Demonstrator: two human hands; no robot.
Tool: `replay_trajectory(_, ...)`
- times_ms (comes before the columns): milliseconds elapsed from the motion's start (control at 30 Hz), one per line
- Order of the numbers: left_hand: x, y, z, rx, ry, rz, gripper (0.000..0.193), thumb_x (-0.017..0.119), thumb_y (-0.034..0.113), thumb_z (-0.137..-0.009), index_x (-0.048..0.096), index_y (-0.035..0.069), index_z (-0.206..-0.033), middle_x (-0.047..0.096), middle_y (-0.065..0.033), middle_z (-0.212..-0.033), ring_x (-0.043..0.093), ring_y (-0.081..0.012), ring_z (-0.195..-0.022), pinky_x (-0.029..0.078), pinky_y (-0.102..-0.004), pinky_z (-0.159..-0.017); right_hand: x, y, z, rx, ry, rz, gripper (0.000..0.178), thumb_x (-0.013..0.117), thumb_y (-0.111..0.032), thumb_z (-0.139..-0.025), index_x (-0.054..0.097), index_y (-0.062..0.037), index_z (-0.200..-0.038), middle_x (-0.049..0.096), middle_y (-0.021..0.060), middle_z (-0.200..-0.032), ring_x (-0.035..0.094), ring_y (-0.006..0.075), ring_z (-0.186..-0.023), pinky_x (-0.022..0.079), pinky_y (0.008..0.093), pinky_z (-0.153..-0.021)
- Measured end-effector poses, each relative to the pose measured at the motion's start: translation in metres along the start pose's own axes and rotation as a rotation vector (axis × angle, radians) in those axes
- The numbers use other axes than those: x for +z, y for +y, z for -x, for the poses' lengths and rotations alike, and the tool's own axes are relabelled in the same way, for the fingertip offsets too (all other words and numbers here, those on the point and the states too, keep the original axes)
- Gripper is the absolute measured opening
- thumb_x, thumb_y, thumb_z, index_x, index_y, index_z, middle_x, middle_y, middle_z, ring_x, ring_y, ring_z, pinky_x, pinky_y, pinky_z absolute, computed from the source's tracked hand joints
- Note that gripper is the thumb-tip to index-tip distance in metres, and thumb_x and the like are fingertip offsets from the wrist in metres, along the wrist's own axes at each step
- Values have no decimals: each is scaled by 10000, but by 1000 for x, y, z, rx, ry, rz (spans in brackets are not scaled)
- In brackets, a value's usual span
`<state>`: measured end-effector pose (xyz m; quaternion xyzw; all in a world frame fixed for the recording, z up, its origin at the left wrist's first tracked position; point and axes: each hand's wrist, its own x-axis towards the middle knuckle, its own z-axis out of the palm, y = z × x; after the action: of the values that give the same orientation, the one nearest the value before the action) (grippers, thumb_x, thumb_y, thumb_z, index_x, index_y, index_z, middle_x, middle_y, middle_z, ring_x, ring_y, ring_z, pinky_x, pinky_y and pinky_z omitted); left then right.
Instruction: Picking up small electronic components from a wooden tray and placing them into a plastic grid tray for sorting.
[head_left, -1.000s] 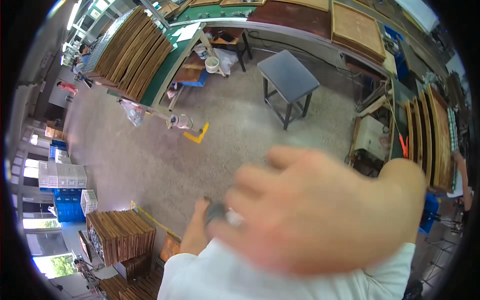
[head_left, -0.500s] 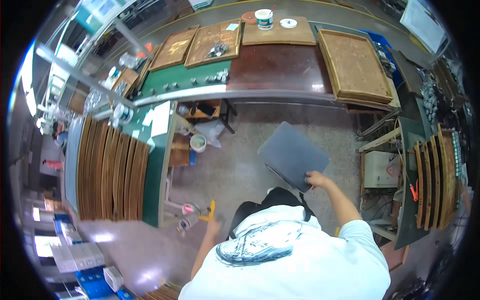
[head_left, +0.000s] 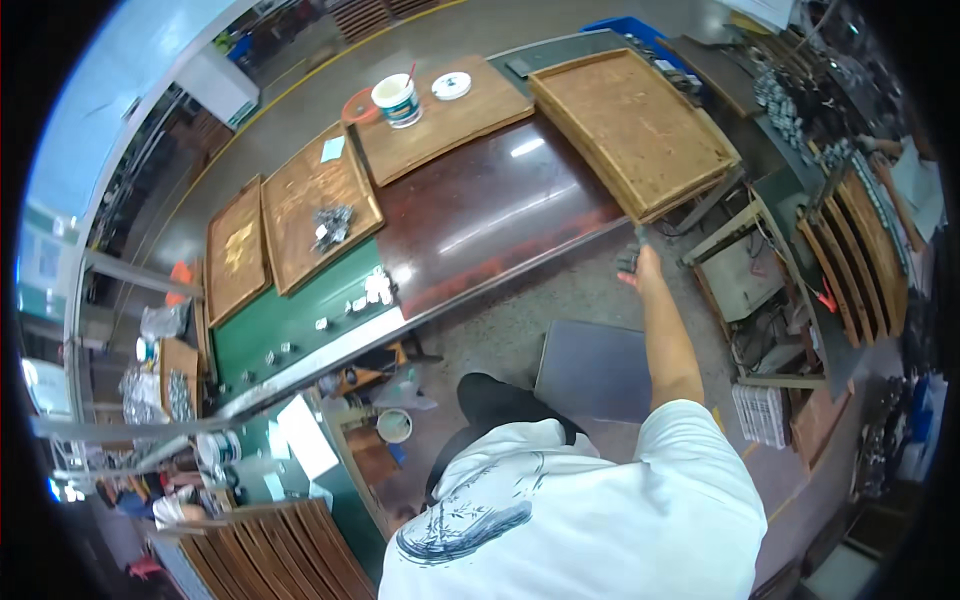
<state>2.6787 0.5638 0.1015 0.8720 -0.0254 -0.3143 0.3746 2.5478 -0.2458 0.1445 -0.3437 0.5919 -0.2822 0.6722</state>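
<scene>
My right hand (head_left: 648,268) reaches forward beside the near corner of a stack of shallow wooden trays (head_left: 640,130). Its fingers are bent around a small dark grey piece (head_left: 628,262), too blurred to name. Below that outstretched arm, a blue-grey square-topped piece (head_left: 590,370) sits on the floor, apart from the hand. At my left side only a bit of my left hand or wrist (head_left: 402,518) shows; its fingers are hidden against my shirt and the table's shade.
Ahead stands a long bench with a dark red top (head_left: 480,220), holding wooden trays, small metal parts and a white bucket (head_left: 397,100). Wooden frames (head_left: 290,550) stand upright at left, more (head_left: 850,260) at right. A person's arm (head_left: 900,200) shows far right.
My right hand has let go of the blue-grey square-topped piece and moved forward to the tray stack. My left hand has drawn back, and the yellow thing beside it is out of sight. The view has turned.
</scene>
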Motion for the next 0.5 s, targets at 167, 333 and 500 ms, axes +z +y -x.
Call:
replay_trajectory(167, -35, 133, -138, -104, 43, 104, 221, 637, 165, -884, 619, 42, -1067, 640, -59, -822, 577, -175, -645, 486, -311, -568, 32, -82, -31, 1, 324, 77, 699, 593, -657, -815, 585, -65, -1186, 610, 132, -1047, 613, 287, -885, 553, 473, -647)
replay_trajectory(333, -1, 251, -224, -78, -59, 105, 227, 605, 137, -891, 630, 18, -1082, 661, -100, -874, 606, -178, -738, 489, -315, -640, 35, -109, -50, 104, 360, 646, 615, 518, -481, -895, 549, 3, -1274, 581, 193, -1292, 640, 380, -1015, 577, 482, -653)
replay_trajectory(500, 49, 242, -301, 61, -225, -456, 345, 602, 209, -815, 643, 12, -1095, 689, -230, -912, 679, -333, -857, 506, -398, -784, 20, -108, -72, 73, 390, 836, 532, 502, -380, -891, 584, 12, -1241, 616, 208, -1232, 642, 393, -1019, 569, 478, -649)
